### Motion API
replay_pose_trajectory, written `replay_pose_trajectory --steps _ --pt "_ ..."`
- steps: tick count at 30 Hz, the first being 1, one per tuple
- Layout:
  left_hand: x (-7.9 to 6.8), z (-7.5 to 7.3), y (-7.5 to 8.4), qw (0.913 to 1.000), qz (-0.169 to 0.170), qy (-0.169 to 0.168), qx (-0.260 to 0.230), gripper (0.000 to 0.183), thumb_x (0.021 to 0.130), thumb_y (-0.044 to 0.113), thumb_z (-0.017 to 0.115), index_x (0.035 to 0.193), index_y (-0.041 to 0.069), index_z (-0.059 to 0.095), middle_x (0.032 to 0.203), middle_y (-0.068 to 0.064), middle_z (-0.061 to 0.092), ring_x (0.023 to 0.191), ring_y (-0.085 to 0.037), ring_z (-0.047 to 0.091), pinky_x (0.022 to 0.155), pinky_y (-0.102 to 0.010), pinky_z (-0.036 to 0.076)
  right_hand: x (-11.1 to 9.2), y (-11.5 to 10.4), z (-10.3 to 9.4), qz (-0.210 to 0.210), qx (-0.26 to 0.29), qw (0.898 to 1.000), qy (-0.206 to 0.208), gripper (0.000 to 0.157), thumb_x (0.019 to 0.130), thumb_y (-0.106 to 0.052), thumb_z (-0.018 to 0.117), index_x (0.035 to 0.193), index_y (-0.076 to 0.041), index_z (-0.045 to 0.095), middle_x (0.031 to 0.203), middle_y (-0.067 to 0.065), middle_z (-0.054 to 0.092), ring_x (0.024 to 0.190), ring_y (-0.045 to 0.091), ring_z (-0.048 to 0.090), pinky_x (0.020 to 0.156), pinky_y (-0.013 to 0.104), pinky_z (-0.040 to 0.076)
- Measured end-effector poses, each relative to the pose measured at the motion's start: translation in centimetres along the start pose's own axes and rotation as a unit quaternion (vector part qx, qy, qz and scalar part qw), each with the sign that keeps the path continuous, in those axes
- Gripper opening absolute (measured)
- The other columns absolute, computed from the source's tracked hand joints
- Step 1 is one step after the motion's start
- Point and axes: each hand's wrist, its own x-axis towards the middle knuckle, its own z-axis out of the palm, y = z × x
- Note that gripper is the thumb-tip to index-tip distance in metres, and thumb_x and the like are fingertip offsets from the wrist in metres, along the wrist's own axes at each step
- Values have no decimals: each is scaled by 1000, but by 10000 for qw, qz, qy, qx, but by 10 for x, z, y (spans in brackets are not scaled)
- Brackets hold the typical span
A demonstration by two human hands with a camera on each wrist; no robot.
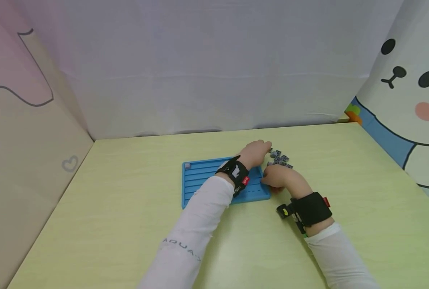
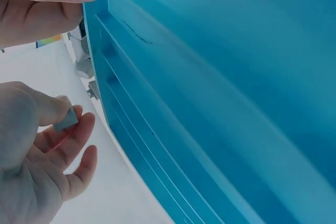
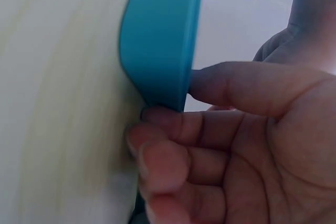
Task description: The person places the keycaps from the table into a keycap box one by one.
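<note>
1. We see the left hand (image 1: 255,154) over the tray's far right corner, thumb and fingertips pinching a small grey piece (image 2: 66,120) – a narrow grip.
2. The right hand (image 1: 282,177) grips the tray's right edge, thumb on one face and fingers curled at the other.
3. We find the ridged blue tray (image 1: 196,182) on the pale table (image 1: 128,220), between the two forearms and leftward.
4. Other grey pieces (image 1: 280,159) lie heaped just beside the hands – and one block (image 1: 187,165) sits in the tray's far left corner.
</note>
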Motion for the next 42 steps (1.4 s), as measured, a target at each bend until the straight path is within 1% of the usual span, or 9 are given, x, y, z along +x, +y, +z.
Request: replay_pose_trajectory --steps 6,10,15,19,23,28,35,39,42 --pt "-8 -6 1 9997 -63 152 156 34 100 11 41 134 15 44 109 -1 64 96 -17 61 89 -35 46 0 1 0 -6 -8 10000 -60 33 94 -13 45 64 -6 56 54 2 48 47 14 44 50 26 37" --pt "-13 -13 0 9992 -162 373 -30 33 100 14 43 132 19 50 105 2 66 91 -15 61 94 -39 41 -1 2 -1 -34 -28 10000 -90 32 94 -14 45 65 -6 56 54 2 48 47 14 43 50 26 37" --pt "-15 -16 -8 9942 -158 493 -942 32 100 9 40 123 16 62 122 0 62 103 -16 57 95 -38 41 -2 3 -2 -91 -91 9999 -92 32 94 -14 44 64 -7 55 53 2 47 45 13 41 50 26 36" --pt "-17 -13 -18 9786 -18 664 -1948 29 101 9 39 117 8 63 120 -6 61 93 -18 54 81 -29 43 -2 3 -1 -61 -121 9998 -115 34 95 -14 45 64 -8 55 53 2 48 45 13 41 50 25 36" --pt "-24 -12 -30 9656 -1 824 -2466 22 99 12 46 115 6 60 117 -8 61 95 -18 54 81 -27 43 -2 3 0 1 -175 9998 -115 34 96 -15 45 65 -7 56 54 2 49 46 13 42 50 25 36" --pt "-34 -16 -45 9592 -29 963 -2659 18 100 12 45 115 7 55 116 -11 61 88 -20 55 73 -26 42 -1 3 -1 59 -255 9996 -100 32 96 -15 45 67 -6 57 55 2 49 48 13 43 51 25 37" --pt "-49 -19 -57 9634 -38 937 -2511 19 101 9 38 116 6 49 100 -14 58 70 -17 42 64 -25 33 0 2 -1 89 -270 9995 -115 31 97 -16 45 69 -7 55 55 1 47 47 12 42 51 25 36" --pt "-58 -19 -59 9593 -74 878 -2684 21 102 11 35 120 4 45 93 -15 54 68 -18 40 64 -26 33 0 2 0 92 -306 9994 -91 31 96 -16 45 69 -7 55 54 1 46 47 12 42 51 25 36" --pt "-64 -18 -60 9537 -77 909 -2866 22 101 11 38 119 1 45 100 -13 56 76 -18 47 68 -26 35 0 1 0 111 -241 9996 -70 31 97 -16 45 70 -6 56 55 2 47 48 13 44 51 25 37"
